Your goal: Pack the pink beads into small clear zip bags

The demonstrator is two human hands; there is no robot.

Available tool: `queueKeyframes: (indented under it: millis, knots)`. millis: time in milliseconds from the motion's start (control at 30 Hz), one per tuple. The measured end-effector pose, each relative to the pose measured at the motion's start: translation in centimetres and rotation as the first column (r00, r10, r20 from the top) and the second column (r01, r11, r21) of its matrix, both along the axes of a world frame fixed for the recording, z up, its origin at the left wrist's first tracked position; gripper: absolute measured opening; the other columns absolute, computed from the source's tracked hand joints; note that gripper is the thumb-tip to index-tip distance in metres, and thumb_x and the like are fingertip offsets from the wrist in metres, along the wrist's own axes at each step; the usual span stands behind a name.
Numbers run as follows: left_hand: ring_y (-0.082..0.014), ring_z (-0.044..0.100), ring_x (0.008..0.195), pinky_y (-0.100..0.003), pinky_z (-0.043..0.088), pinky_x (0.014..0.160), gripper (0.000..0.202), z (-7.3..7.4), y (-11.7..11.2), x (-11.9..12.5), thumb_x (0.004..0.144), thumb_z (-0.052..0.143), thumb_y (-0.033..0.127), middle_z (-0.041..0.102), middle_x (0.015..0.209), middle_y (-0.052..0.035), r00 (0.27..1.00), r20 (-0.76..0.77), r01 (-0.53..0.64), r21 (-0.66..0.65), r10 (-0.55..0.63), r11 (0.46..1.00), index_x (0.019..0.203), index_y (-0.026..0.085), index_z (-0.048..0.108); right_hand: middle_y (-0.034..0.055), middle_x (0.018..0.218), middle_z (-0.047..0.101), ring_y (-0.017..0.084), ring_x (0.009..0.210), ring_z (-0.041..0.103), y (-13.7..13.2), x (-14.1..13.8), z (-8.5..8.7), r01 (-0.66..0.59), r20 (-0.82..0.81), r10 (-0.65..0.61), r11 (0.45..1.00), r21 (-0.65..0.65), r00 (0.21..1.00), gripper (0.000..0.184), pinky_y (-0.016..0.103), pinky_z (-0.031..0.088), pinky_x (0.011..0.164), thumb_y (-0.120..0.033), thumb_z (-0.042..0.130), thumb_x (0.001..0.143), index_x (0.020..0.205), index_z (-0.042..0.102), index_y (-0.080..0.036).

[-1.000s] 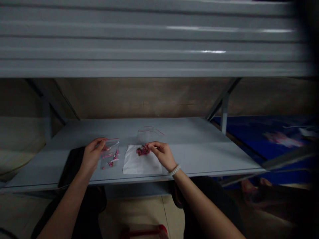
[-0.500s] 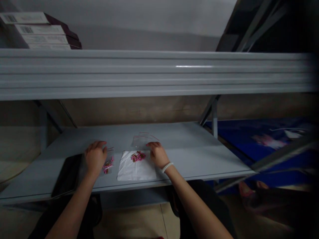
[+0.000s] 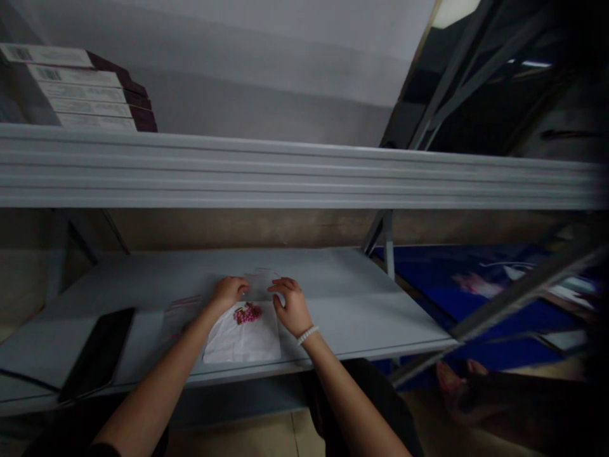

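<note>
Pink and gold-coloured beads (image 3: 247, 313) lie in a small heap on a white sheet (image 3: 242, 343), whose material I cannot make out. Just behind the heap, my left hand (image 3: 230, 293) has its fingers curled together; whatever may be between the fingertips is hidden. My right hand (image 3: 291, 306), with a white bead bracelet at the wrist, hovers by the sheet's right edge with thumb and fingers apart. Between and behind both hands lie clear zip bags (image 3: 259, 280) with red seal lines. Other clear zip bags (image 3: 183, 308) sit left of the sheet, partly covered by my left forearm.
A black flat device (image 3: 98, 352) rests on the grey shelf (image 3: 342, 304) at left. A thick upper shelf edge (image 3: 304, 174) crosses above, with stacked boxes (image 3: 90, 95) on it. To the right are slanted metal struts, a blue surface (image 3: 428, 279) and another person's feet (image 3: 450, 374).
My left hand has moved right, from the left-hand bags to behind the bead heap. My right hand stays near the sheet's right edge. The camera view has tilted up and shifted.
</note>
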State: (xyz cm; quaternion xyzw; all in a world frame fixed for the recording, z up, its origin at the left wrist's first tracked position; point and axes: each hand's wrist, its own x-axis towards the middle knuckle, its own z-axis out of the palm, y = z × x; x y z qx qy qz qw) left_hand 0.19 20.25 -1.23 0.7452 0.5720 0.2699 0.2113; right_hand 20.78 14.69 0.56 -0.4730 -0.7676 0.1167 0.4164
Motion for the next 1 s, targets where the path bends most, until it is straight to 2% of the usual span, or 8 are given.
queueKeyframes:
  millis: [133, 300, 367, 467, 667, 800, 933, 1000]
  knots:
    - [-0.0233, 0.065, 0.097, -0.033, 0.047, 0.089, 0.015, 1.3, -1.0, -1.0, 0.078, 0.061, 0.027, 0.075, 0.096, -0.0074, 0.963, 0.264, -0.067, 0.025, 0.058, 0.997, 0.084, 0.02, 0.073, 0.0095, 0.1, 0.068, 0.023, 0.102, 0.057, 0.5, 0.1, 0.2, -0.029, -0.368, -0.056, 0.975, -0.221, 0.928, 0.022, 0.041, 0.042, 0.095, -0.01, 0.055, 0.071, 0.085, 0.071, -0.017]
    - [-0.0237, 0.068, 0.093, -0.031, 0.054, 0.07, 0.036, 3.4, -5.3, -0.6, 0.082, 0.055, 0.046, 0.071, 0.105, -0.0118, 0.79, 0.602, -0.095, -0.066, 0.115, 0.993, 0.097, 0.015, 0.067, 0.009, 0.093, 0.07, 0.019, 0.081, 0.064, -0.3, -0.3, 0.2, -0.18, -0.584, -0.112, 0.89, -0.418, 0.804, 0.029, 0.031, 0.051, 0.072, -0.027, 0.061, 0.075, 0.101, 0.066, -0.015]
    - [-0.0231, 0.07, 0.086, -0.029, 0.054, 0.066, 0.04, 4.0, -7.5, -0.4, 0.078, 0.058, 0.049, 0.072, 0.102, -0.012, 0.708, 0.69, -0.083, -0.132, 0.152, 0.988, 0.098, 0.015, 0.065, 0.0078, 0.093, 0.07, 0.016, 0.078, 0.065, -1.0, -0.6, 0.3, -0.34, -0.693, -0.103, 0.814, -0.47, 0.713, 0.036, 0.027, 0.05, 0.066, -0.032, 0.067, 0.073, 0.105, 0.064, -0.016]
    - [-0.0225, 0.071, 0.079, -0.028, 0.054, 0.062, 0.042, 4.5, -10.3, -0.4, 0.071, 0.067, 0.05, 0.074, 0.093, -0.0126, 0.614, 0.759, -0.084, -0.212, 0.218, 0.974, 0.091, 0.013, 0.065, 0.0042, 0.077, 0.068, 0.011, 0.066, 0.062, -2.1, -1.1, 0.4, -0.589, -0.815, -0.132, 0.628, -0.509, 0.564, 0.032, 0.021, 0.047, 0.06, -0.033, 0.078, 0.064, 0.087, 0.069, -0.013]
    - [-0.0191, 0.07, 0.07, -0.027, 0.052, 0.062, 0.046, 4.5, -13.2, -1.0, 0.06, 0.076, 0.044, 0.074, 0.087, -0.0109, 0.412, 0.828, -0.073, -0.386, 0.38, 0.92, 0.091, 0.014, 0.061, 0.004, 0.069, 0.068, 0.008, 0.058, 0.06, -3.9, -1.9, 0.3, -0.708, -0.814, -0.204, 0.41, -0.575, 0.543, 0.032, 0.018, 0.045, 0.055, -0.034, 0.084, 0.058, 0.075, 0.069, -0.011]
    - [-0.0204, 0.07, 0.073, -0.029, 0.052, 0.061, 0.052, 3.5, -13.9, -2.0, 0.066, 0.069, 0.047, 0.072, 0.098, -0.0117, 0.518, 0.755, -0.133, -0.393, 0.402, 0.91, 0.107, 0.017, 0.054, 0.0016, 0.062, 0.064, 0.006, 0.053, 0.056, -4.9, -2.3, 0.1, -0.712, -0.825, -0.219, 0.422, -0.562, 0.521, 0.028, 0.017, 0.041, 0.051, -0.031, 0.084, 0.059, 0.068, 0.067, -0.011]
    - [-0.0218, 0.065, 0.093, -0.032, 0.051, 0.074, 0.038, 2.4, -14.8, -2.3, 0.071, 0.066, 0.039, 0.066, 0.108, -0.0093, 0.733, 0.603, -0.375, -0.029, 0.316, 0.926, 0.103, 0.021, 0.056, -0.0004, 0.056, 0.06, 0.006, 0.049, 0.052, -5.8, -2.9, -0.3, -0.672, -0.829, -0.211, 0.5, -0.546, 0.518, 0.026, 0.017, 0.035, 0.047, -0.031, 0.083, 0.058, 0.065, 0.068, -0.011]
    - [-0.0203, 0.064, 0.09, -0.031, 0.051, 0.076, 0.028, 2.3, -15.4, -1.7, 0.072, 0.067, 0.034, 0.066, 0.096, -0.0059, 0.816, 0.536, -0.306, 0.084, 0.216, 0.948, 0.096, 0.021, 0.058, -0.0009, 0.054, 0.06, 0.006, 0.047, 0.049, -6.3, -3.4, -0.3, -0.64, -0.822, -0.188, 0.544, -0.543, 0.538, 0.025, 0.018, 0.034, 0.046, -0.032, 0.083, 0.058, 0.064, 0.069, -0.012]
